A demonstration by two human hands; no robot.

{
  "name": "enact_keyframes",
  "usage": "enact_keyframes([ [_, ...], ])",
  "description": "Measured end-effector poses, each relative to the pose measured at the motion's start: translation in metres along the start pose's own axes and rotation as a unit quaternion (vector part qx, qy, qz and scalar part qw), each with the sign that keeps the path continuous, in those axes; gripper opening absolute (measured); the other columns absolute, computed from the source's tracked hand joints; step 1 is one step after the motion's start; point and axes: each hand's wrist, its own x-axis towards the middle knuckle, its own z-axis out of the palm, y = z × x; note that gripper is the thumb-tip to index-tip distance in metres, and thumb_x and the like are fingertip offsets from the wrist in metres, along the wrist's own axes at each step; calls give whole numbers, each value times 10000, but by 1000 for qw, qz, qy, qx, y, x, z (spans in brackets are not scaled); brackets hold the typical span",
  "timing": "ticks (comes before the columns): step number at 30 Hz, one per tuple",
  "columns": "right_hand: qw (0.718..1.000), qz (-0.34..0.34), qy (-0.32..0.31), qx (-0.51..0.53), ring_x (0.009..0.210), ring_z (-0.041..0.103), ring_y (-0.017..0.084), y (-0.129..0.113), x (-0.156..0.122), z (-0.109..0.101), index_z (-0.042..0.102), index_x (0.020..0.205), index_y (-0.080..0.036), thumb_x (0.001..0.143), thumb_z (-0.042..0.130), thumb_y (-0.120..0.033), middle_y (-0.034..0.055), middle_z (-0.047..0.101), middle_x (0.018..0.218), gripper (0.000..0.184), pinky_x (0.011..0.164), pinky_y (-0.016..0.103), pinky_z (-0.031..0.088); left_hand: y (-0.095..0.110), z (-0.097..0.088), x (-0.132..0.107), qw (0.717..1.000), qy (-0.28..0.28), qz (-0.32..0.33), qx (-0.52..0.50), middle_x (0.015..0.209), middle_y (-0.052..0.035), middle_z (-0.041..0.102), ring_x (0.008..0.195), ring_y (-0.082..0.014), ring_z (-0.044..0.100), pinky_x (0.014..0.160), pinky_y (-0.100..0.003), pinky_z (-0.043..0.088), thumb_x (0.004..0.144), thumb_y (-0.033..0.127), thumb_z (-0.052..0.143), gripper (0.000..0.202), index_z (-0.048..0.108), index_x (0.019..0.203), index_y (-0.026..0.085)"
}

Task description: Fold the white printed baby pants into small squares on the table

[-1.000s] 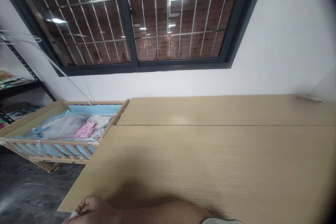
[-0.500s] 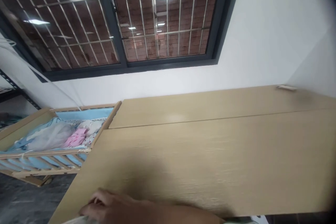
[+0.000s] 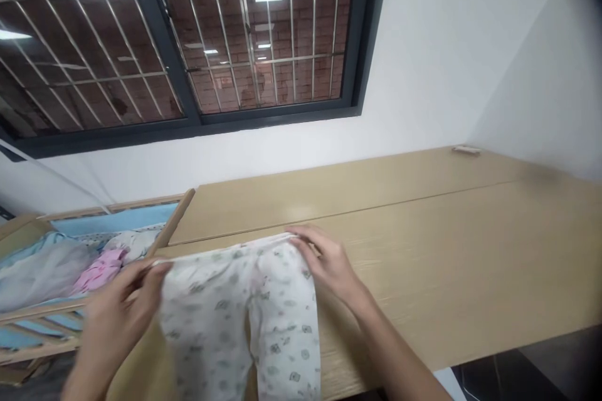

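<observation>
Maybe to keep them wide, the left hand [image 3: 117, 308] and right hand [image 3: 330, 266] pinch white, green-printed cloth pants [image 3: 286, 313] by the top corners, legs below both hands.

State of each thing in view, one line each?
Pants: unfolded, held up by the waist between both hands, leg ends out of frame
Left hand: closed on one waist corner
Right hand: closed on the other waist corner
Pink cloth: rumpled, in the crib
Crib: padded in blue, holding rumpled cloths
Window: looks shut, lights mirrored in the glass
</observation>
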Motion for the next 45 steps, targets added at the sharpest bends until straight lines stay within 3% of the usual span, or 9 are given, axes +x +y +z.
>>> enact_keyframes([
  [4,994,74,-10,-85,1096,678,241,57,4,-15,670,1244,-255,1037,475,-346,72,717,1196,299,957,390,544,12,84,48,985,-138,40,-94,940,-39,702,883,-213,642,801,-298,507,973,545,406,406,640,916,217],
  [9,970,128,-65,-197,1007,680,220,143,23,0,660,1185,-205,1040,428,-265,80,733,1099,280,903,339,509,0,174,79,962,-256,50,-82,1058,-82,690,1039,-246,609,944,-356,459,991,453,341,381,625,949,202],
  [14,938,155,-120,-287,1038,612,207,208,42,26,666,1066,-175,1011,442,-160,87,692,1091,231,923,307,440,-19,226,97,956,-289,29,-38,1088,-78,697,1052,-237,616,901,-326,454,984,338,392,284,639,1005,199],
  [21,906,187,-144,-350,1139,517,254,263,64,54,644,1136,-170,1001,438,-167,135,613,1186,246,994,371,350,-23,276,126,957,-285,-31,53,1168,-103,651,1053,-229,611,889,-370,482,1040,306,396,278,628,1100,165],
  [26,891,201,-178,-366,1168,494,267,290,70,59,629,1157,-160,999,430,-165,157,588,1221,254,1012,389,327,-10,290,139,950,-295,-40,92,1180,-84,629,1054,-228,617,929,-438,514,997,398,565,291,616,1154,158],
  [30,892,216,-187,-350,1187,496,273,304,72,59,624,1188,-177,995,445,-182,156,580,1250,263,1018,399,329,25,284,130,947,-301,-14,108,1269,-145,593,1207,-277,546,1027,-466,431,1017,297,491,259,598,1187,135],
  [33,899,238,-181,-319,1176,523,264,313,75,57,627,1179,-196,979,479,-183,135,599,1249,249,994,382,359,71,273,95,939,-331,32,86,1296,-188,590,1231,-282,538,1019,-400,405,1033,256,376,304,585,1215,133],
  [39,918,291,-162,-217,853,621,177,328,85,47,631,993,-190,922,576,-220,46,690,949,94,769,263,442,165,244,-18,860,-489,146,-8,791,-68,700,749,-244,674,698,-340,484,947,608,461,468,690,869,207],
  [45,930,312,-149,-121,687,581,116,336,85,40,612,889,-193,787,683,-218,-16,658,823,127,609,195,417,187,246,-60,825,-538,170,16,822,-188,705,809,-369,689,721,-479,511,899,529,518,458,748,841,138],
])
